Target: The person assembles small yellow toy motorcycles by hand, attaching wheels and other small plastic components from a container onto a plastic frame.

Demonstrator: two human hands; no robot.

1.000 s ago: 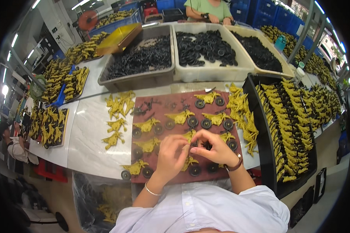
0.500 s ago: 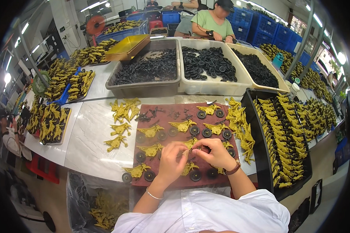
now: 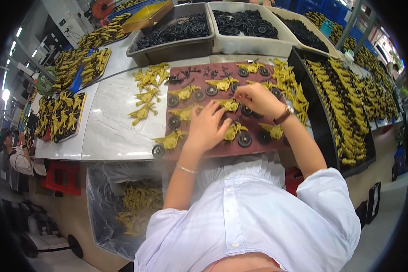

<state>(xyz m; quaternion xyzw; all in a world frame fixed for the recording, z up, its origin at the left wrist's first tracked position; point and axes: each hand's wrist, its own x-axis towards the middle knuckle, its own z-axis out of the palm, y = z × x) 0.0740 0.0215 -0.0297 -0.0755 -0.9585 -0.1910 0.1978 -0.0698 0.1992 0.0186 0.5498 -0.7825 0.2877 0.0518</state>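
Observation:
My left hand (image 3: pixel 207 128) hovers over a dark red mat (image 3: pixel 204 72) with its fingers spread and nothing visible in them. Close to its fingertips lies a yellow toy motorcycle body (image 3: pixel 181 113). Farther right, my right hand (image 3: pixel 259 100) has its fingertips bent together; whatever they hold, if anything, is too small to make out. Just below those fingertips is another yellow motorcycle body (image 3: pixel 230 105), and a black toy wheel (image 3: pixel 245 110) shows beside the hand. Rows of such bodies, paired with black wheels (image 3: pixel 244 138), cover the mat. Small black parts (image 3: pixel 186 72) lie along its far edge.
Loose yellow bodies (image 3: pixel 146 95) lie left of the mat, more (image 3: pixel 291 86) on its right. Beyond stand a grey bin (image 3: pixel 177 51) and a white bin (image 3: pixel 254 45) of black parts. A black tray (image 3: pixel 333 136) of rowed yellow pieces stands right. A plastic-lined container (image 3: pixel 104 199) sits below the table.
My hands, which met over a yellow piece with fingers pinched, have parted. The left has opened and moved left; the right stays bent farther right. The view has tipped downward.

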